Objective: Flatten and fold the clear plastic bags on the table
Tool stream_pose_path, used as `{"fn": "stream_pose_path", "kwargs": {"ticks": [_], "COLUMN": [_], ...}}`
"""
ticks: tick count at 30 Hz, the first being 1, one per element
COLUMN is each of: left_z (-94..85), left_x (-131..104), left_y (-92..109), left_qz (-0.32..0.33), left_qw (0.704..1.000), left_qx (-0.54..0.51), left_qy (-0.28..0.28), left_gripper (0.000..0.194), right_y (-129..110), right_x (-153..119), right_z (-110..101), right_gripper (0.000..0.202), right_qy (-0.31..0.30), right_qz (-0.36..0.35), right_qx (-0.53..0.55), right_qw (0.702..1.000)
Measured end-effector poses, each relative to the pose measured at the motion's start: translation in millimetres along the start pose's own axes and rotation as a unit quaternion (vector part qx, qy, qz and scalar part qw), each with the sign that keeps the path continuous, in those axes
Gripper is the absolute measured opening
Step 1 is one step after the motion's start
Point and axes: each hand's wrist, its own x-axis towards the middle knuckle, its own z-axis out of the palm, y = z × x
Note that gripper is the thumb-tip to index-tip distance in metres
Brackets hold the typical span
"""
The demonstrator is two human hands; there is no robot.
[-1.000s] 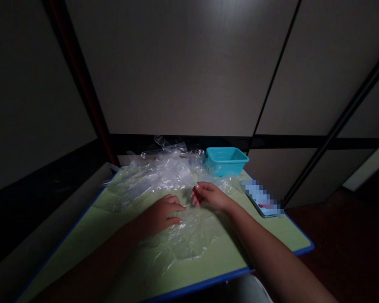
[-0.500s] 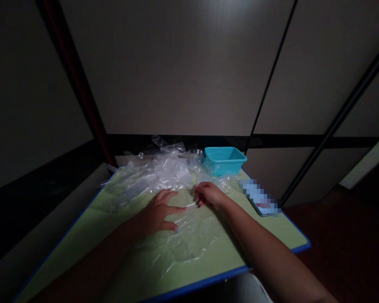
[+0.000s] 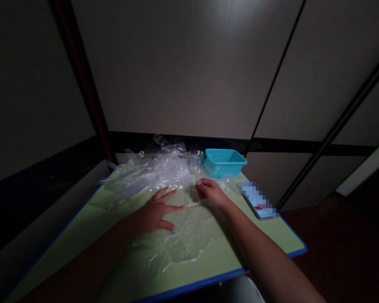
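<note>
A clear plastic bag (image 3: pixel 189 240) lies spread out on the green table (image 3: pixel 259 256) in front of me. My left hand (image 3: pixel 156 212) rests at its left edge, palm down with the fingers spread. On the right, my right hand (image 3: pixel 210 191) is closed at the bag's far edge, thumb and fingers pinched together. What those fingertips hold is too small to make out. Behind both hands is a heap of crumpled clear plastic bags (image 3: pixel 170 168).
A turquoise basket (image 3: pixel 225 164) stands at the back right of the table, with some plastic against it. A phone (image 3: pixel 259 202) lies near the right edge. Cabinet panels (image 3: pixel 189 75) rise behind the table.
My right hand has moved slightly away from me and its fingers are drawn in more. My left hand stays spread in nearly the same place. The view has tilted a little.
</note>
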Motion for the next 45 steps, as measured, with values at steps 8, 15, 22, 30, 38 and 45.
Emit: {"fn": "stream_pose_path", "kwargs": {"ticks": [8, 15, 22, 30, 38, 45], "left_z": [-1.2, -5.7, -7.5, -11.8, -17.5, -10.6], "left_x": [0.2, -2.5, -5.2, -9.4, -9.0, -10.9], "left_y": [-1.6, -3.0, -4.2, -4.6, -1.8, 4.8], "left_qz": [0.002, -0.022, -0.048, -0.053, -0.052, -0.053], "left_qw": [1.0, 0.999, 0.998, 0.998, 0.997, 0.998], "left_qx": [0.002, 0.017, 0.027, 0.019, 0.016, 0.039], "left_qy": [-0.011, -0.03, -0.037, -0.036, 0.049, 0.018], "left_gripper": [0.069, 0.068, 0.072, 0.075, 0.052, 0.046], "right_y": [9.2, 16.2, 14.1, 14.6, 16.9, 14.0], "right_x": [-2.3, 4.2, 5.1, 5.1, 5.3, 2.7], "right_z": [9.4, -1.3, -10.1, -10.7, -11.2, -10.3], "right_gripper": [0.032, 0.027, 0.022, 0.025, 0.023, 0.024], "right_qy": [-0.107, -0.091, -0.063, -0.06, -0.049, -0.066], "right_qz": [0.037, 0.059, 0.076, 0.067, 0.054, 0.042], "right_qx": [0.041, 0.015, -0.011, -0.046, -0.04, -0.016], "right_qw": [0.993, 0.994, 0.995, 0.995, 0.996, 0.997]}}
